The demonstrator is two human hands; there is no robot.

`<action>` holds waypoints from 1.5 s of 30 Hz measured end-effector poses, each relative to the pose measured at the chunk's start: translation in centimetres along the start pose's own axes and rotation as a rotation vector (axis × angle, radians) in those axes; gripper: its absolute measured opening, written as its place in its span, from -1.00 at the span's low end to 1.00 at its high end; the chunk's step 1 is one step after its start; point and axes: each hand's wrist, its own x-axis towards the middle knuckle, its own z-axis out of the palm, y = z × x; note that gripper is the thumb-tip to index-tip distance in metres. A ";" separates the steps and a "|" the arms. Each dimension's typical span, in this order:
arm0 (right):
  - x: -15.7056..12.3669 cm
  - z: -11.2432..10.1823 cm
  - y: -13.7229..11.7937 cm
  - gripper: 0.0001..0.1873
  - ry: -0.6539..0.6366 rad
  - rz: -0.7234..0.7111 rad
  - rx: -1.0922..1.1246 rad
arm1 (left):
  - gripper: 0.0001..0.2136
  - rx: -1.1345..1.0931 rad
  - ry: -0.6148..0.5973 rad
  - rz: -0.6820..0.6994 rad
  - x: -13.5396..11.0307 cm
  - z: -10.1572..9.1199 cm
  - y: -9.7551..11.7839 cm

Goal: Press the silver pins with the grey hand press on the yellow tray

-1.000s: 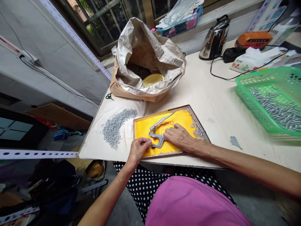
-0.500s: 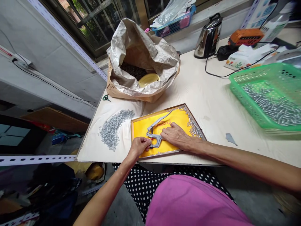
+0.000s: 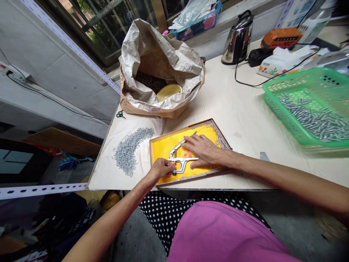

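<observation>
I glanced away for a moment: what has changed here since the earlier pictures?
The right hand, which was curled at the lower handle of the gray tool, has opened: its fingers now spread over the upper lever, leaving that handle bare. The left hand stays pinched at the tool's other end. The tool remains in the tray; the metal pile and sack stay put.

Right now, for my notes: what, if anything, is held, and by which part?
Right hand: spread over the pliers at the upper handle, not closed. Left hand: curled at the jaw end; whether holding anything can't be told.
</observation>
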 end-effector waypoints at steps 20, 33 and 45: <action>-0.2 -0.1 0.3 -0.20 -0.012 0.064 0.064 | -0.77 -0.017 0.101 -0.059 -1.5 0.6 0.4; -0.5 0.0 -1.4 -0.25 0.066 0.031 0.143 | -0.47 0.920 0.242 0.847 0.2 3.5 3.0; -0.3 -0.3 -1.5 -0.79 -0.032 0.078 0.014 | -0.83 0.920 0.311 0.800 0.5 3.6 2.2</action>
